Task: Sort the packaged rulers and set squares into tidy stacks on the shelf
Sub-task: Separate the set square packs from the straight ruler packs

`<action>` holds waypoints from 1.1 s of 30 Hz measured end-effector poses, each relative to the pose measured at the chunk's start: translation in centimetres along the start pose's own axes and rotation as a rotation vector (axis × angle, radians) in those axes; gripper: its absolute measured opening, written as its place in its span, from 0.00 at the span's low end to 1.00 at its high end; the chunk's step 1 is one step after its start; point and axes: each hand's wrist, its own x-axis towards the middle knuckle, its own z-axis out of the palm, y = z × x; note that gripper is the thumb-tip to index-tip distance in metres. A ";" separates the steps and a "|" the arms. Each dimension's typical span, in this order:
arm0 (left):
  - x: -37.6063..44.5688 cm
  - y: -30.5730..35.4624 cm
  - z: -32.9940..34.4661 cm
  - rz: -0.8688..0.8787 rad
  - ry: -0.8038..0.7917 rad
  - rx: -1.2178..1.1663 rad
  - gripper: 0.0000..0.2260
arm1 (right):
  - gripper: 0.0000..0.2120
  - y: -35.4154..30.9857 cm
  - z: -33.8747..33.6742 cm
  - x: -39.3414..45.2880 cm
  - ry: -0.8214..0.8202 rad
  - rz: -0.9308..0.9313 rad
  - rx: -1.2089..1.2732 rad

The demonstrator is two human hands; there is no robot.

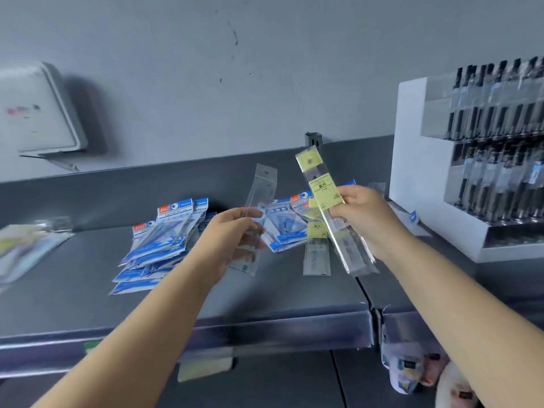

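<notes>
Right now both hands are full, each lifted above the shelf (88, 260). The left hand (232, 234), just left of the frame's centre, pinches a clear ruler pack (260, 207) by its middle, the pack standing nearly upright. The right hand (365, 216), right of centre, grips a yellow-label ruler (323, 198) with thumb over the label; it tilts, top toward the upper left, and more than one sleeve may be in that grip, though I cannot tell how many.

Below the right hand another yellow-label pack (316, 254) lies flat on the shelf. Behind and between the hands sits a loose blue set-square pile (287, 228); a second, fanned blue pile (156, 245) spreads at centre left. Blurred packs (26, 245) lie at the far left edge. A white pen display (471, 160) stands at the right.

The step looks like sorting by type: two rulers held up for comparison. Next, each needs laying on its own kind, edges squared. The clear sleeves are probably slippery, so stacks may slide. The blue piles remain untidy.
</notes>
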 end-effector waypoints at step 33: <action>-12.4 -5.4 -41.5 0.135 0.445 -0.052 0.09 | 0.21 -13.6 44.1 -9.6 -0.367 0.054 0.534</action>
